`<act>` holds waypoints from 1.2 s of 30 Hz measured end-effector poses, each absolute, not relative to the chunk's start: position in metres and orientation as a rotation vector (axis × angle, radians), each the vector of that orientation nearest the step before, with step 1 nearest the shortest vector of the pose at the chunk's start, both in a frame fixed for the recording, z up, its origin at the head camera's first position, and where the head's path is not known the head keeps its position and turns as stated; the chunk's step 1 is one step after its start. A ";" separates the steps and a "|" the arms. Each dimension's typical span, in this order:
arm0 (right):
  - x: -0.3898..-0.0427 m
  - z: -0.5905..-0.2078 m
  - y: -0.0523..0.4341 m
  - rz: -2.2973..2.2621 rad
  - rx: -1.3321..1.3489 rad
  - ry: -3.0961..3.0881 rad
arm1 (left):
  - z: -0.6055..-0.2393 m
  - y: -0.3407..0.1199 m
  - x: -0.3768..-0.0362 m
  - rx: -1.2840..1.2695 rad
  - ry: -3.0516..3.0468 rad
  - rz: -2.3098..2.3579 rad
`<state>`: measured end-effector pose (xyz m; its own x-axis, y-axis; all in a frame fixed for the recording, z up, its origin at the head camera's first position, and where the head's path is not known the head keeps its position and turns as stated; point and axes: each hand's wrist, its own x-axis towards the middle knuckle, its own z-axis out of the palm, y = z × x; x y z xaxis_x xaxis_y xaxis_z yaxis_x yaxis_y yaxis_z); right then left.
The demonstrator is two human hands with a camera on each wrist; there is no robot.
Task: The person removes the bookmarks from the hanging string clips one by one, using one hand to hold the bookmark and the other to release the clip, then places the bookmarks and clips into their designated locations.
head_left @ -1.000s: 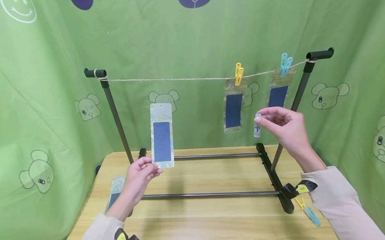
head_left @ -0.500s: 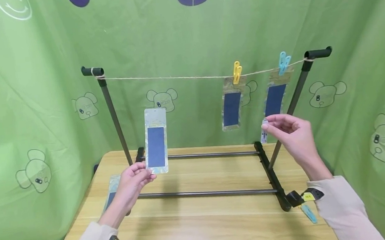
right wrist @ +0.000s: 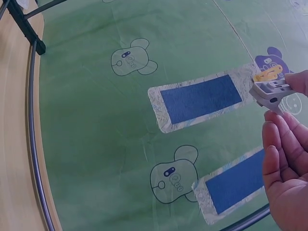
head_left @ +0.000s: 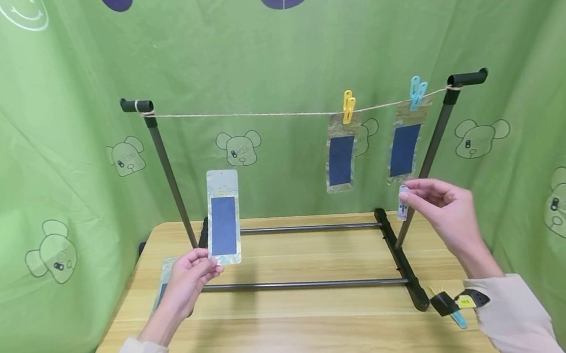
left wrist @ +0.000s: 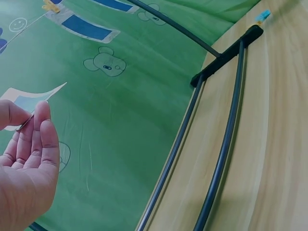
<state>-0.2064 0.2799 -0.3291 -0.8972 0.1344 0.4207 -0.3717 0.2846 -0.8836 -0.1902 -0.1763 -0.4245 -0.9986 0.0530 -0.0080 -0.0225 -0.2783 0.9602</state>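
My left hand (head_left: pixel 190 273) pinches the bottom edge of a long card with a blue panel (head_left: pixel 223 217), holding it upright above the table's left side; in the left wrist view the card (left wrist: pixel 29 100) shows edge-on above the fingers (left wrist: pixel 42 130). My right hand (head_left: pixel 436 207) pinches a small white clothespin (head_left: pixel 403 201) near the rack's right post; the clothespin (right wrist: pixel 270 91) shows clearly in the right wrist view. Two similar cards hang from the string (head_left: pixel 256 114), one under a yellow clothespin (head_left: pixel 348 106), one under a blue clothespin (head_left: pixel 417 93).
A black rack (head_left: pixel 394 248) with two posts stands on the wooden table (head_left: pixel 303 333). Another card (head_left: pixel 162 284) lies flat at the table's left, partly behind my left hand. Loose clothespins (head_left: pixel 455 316) lie by the rack's right foot. Green printed cloth (head_left: pixel 31 166) surrounds the table.
My left hand has lowered the card and carried it slightly left. My right hand with the white clothespin has moved down and to the right.
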 end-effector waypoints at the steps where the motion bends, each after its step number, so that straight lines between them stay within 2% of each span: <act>1: -0.206 -0.330 0.281 1.649 0.211 -2.143 | -0.426 -0.177 -0.190 0.032 1.855 2.476; 36: -0.191 -0.354 0.310 1.769 0.197 -2.094 | -0.446 -0.208 -0.174 -0.028 1.824 2.507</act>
